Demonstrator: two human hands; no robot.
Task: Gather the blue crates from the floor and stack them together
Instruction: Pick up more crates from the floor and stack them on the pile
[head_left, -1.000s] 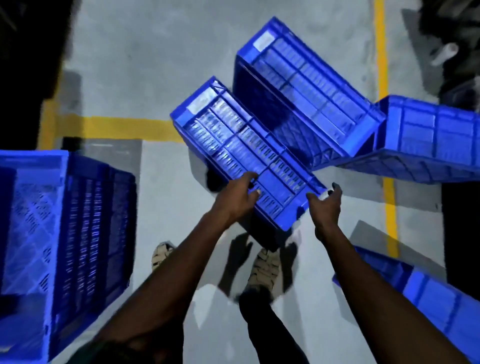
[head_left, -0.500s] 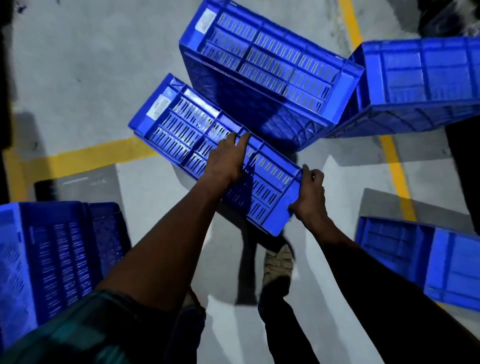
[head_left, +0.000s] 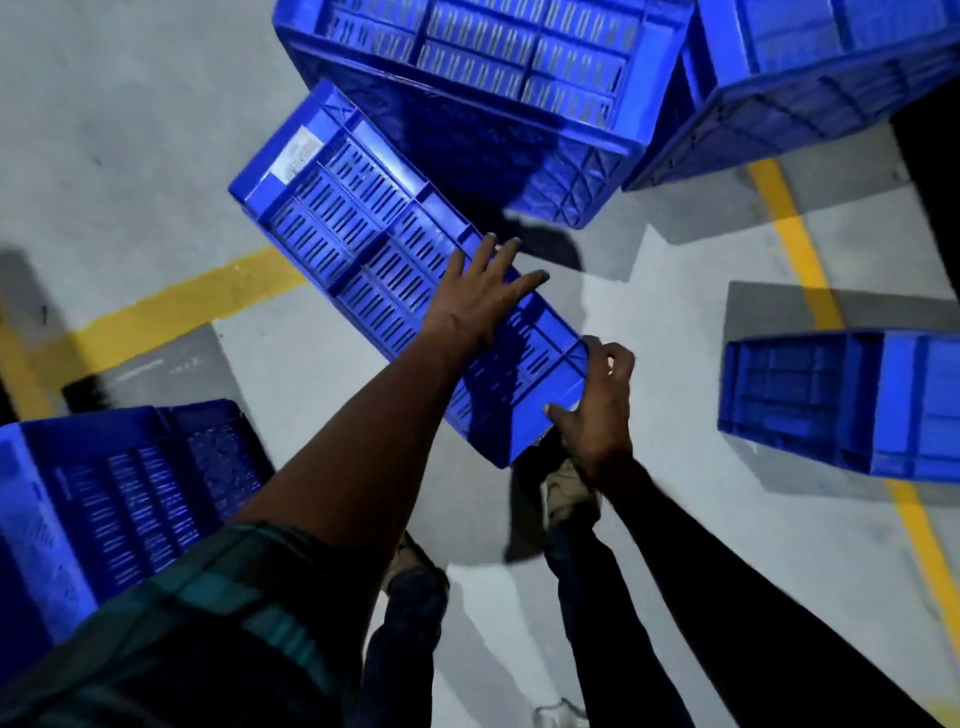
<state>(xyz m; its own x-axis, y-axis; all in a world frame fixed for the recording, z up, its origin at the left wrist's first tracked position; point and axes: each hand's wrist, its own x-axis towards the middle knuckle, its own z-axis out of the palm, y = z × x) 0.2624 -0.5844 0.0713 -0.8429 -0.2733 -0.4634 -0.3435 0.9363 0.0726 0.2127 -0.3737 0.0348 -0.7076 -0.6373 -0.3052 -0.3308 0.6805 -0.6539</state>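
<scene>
From the head camera, the slotted blue plastic crate (head_left: 395, 270) is tilted, off the grey concrete floor (head_left: 130, 130). The left hand (head_left: 480, 293) lies flat on its wall, fingers straight; the right hand (head_left: 597, 410) curls around its near corner. Scattered loose are the big blue crate (head_left: 467, 67), the top-right blue crate (head_left: 810, 78), the right-side blue crate (head_left: 841, 405) and the lower-left blue crate (head_left: 119, 499). No stack shows, so most gathering seemingly remains.

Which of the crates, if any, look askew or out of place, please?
The two blue crates at the top, one and its neighbour, sit at clashing angles, corners overlapping rather than stacked. Another crate lies apart across the yellow floor line.
</scene>
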